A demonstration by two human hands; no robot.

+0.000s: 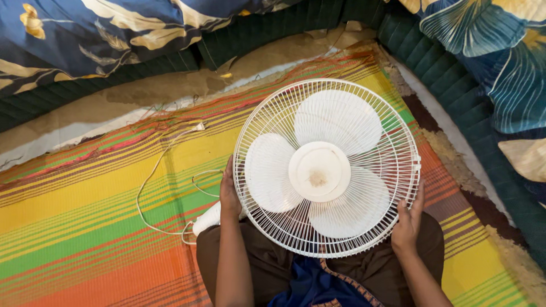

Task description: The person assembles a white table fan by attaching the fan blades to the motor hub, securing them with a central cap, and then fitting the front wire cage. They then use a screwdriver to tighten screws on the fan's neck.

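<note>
The fingers of the left hand [229,192] curl around the left rim of the white fan [327,167], and the right hand [408,222] grips its lower right rim. The fan lies over the person's lap, its round grille facing up at the camera. Its stem [207,220] runs low and left, the white cord [149,182] looping across the striped mat [85,210].

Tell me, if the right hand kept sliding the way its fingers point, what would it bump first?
The right hand points up along the white fan guard it already grips, so it would probably just meet more of the guard's rim. Depth is hard to judge.
</note>
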